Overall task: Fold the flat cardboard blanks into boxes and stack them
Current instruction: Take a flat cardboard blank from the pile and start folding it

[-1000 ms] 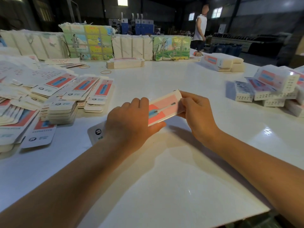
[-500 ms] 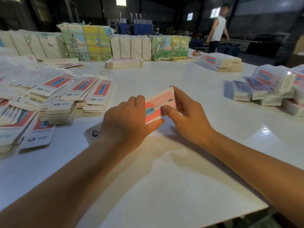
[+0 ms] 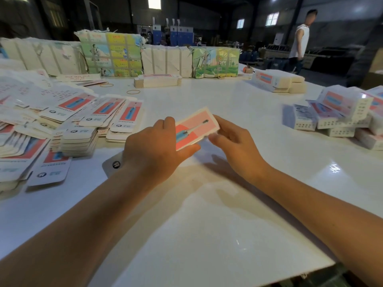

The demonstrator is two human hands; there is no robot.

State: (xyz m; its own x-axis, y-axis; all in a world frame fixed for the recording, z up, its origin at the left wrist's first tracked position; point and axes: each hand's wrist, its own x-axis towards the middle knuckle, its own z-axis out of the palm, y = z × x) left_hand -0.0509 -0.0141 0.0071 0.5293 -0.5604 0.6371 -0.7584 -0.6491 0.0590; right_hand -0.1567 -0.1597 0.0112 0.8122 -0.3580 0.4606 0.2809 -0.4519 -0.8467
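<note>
Both hands hold one cardboard blank [image 3: 193, 129] just above the white table [image 3: 207, 224]. The left hand [image 3: 153, 150] grips its near end, fingers over the top and thumb under. The right hand [image 3: 236, 146] pinches its far end. Left lie many flat blanks [image 3: 83, 121], too many to count. Right lies one heap of folded boxes [image 3: 339, 114].

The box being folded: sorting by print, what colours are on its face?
Pink and coral-red with a blue-handled toothbrush picture on the box; head view.
</note>
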